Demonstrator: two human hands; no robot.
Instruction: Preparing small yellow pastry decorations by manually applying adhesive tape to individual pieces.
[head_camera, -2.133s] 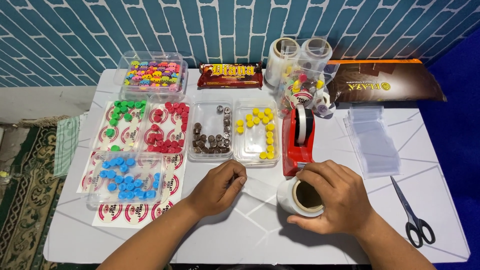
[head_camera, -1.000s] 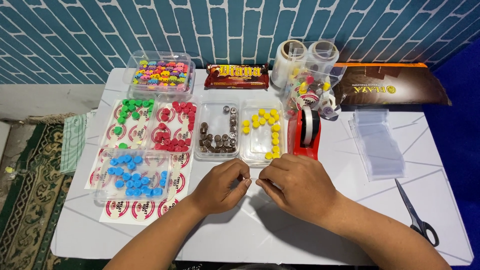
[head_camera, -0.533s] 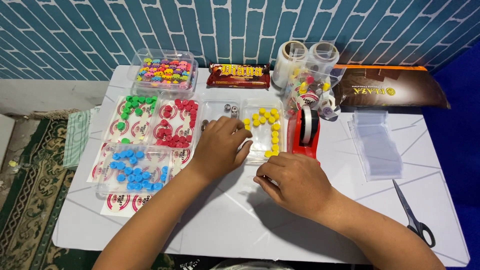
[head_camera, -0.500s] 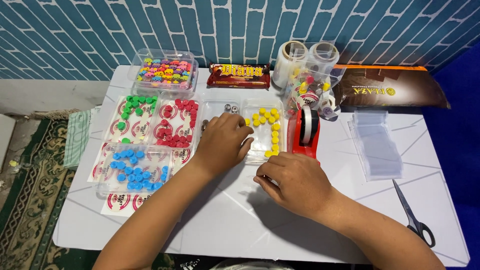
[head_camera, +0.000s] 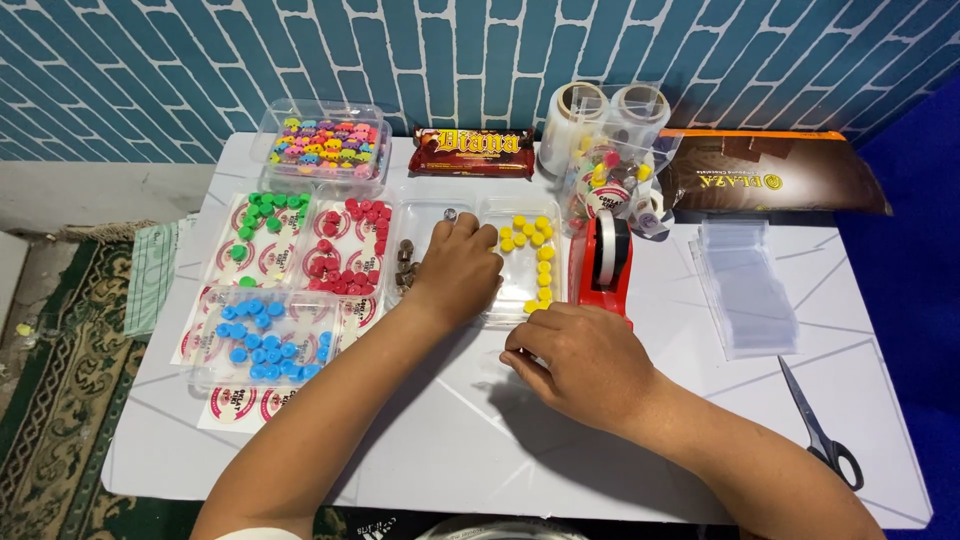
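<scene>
Left hand (head_camera: 458, 268) reaches into clear tray of brown pieces (head_camera: 420, 262), fingers curled down over them; whether it grips one, cannot tell. Right hand (head_camera: 578, 362) rests near on white table (head_camera: 450, 440), fingertips pinched on something small and clear, hard to make out. Judging: sorting-and-packing early, stack of clear bags (head_camera: 745, 285) at right unfilled. Other trays: yellow pieces (head_camera: 530, 255), red (head_camera: 350, 250), green (head_camera: 262, 215), blue (head_camera: 262, 335); mixed colours in far tub (head_camera: 325, 140).

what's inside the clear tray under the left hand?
Brown candies show along the left side of the clear tray, one more near its top edge. The left hand covers the rest, so the contents there can't be seen.
</scene>
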